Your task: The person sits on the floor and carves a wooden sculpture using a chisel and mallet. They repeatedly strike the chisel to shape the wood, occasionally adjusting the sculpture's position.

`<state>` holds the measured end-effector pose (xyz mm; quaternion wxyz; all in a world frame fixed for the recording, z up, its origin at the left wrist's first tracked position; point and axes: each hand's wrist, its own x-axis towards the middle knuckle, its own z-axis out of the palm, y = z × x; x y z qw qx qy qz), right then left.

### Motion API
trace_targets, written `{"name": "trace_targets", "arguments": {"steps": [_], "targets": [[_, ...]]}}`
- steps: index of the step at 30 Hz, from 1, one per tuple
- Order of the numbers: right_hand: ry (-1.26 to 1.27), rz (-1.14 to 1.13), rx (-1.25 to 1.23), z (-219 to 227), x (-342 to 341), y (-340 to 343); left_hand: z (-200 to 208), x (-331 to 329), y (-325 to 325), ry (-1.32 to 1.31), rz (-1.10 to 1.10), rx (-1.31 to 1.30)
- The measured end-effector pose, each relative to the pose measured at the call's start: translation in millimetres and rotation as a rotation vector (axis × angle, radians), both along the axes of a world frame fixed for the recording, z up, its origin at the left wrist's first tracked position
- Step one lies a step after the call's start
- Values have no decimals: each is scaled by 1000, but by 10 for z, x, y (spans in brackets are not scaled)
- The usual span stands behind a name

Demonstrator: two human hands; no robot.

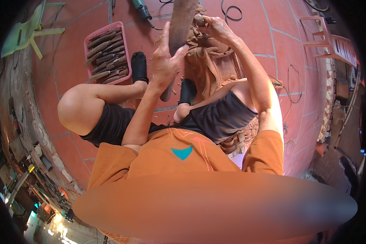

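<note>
My left hand (165, 67) is wrapped round a long, flat wooden mallet (181, 25), its index finger stretched along the wood. The mallet's lower end shows beneath my wrist, and its broad part rises past the top of the picture. My right hand (218, 30) grips a chisel (199, 20) seen almost end-on; its round butt faces up and its blade is hidden. Under that hand lies a brown wood carving (209, 67) with flowing, robe-like folds. The carving stretches between my legs, partly covered by my right arm and thigh.
A pink tray (131, 67) full of wooden-handled tools sits on the red tiles to the left. Beyond it lies a green power tool (141, 9) with a cord. A green chair (24, 32) stands far left, a pink one (333, 44) far right. Wood chips dot the floor.
</note>
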<state>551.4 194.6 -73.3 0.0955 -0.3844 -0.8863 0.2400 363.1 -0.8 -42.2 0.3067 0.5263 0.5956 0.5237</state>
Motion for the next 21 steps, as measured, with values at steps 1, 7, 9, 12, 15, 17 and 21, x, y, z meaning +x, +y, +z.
{"name": "trace_targets", "arguments": {"steps": [1, 7, 9, 12, 15, 17, 21], "targets": [[-28, 6, 33, -3, -9, 5, -12, 4, 10, 89, -24, -53], [21, -85, -63, 133, 125, 48, -144, -147, -36, -77, -99, -179], [17, -128, -59, 206, 185, 83, -178, -185, -24, -116, -72, -163], [45, -229, -175, 247, 176, 91, -186, -191, -5, -120, -46, -105], [120, -92, -68, 224, 67, 37, -142, -172, -9, -164, -62, -126], [29, -82, -48, 187, -37, 4, -100, -156, -28, -188, -70, -115], [-40, -26, -24, 111, -143, -86, -24, -143, -77, -201, -75, -145]]}}
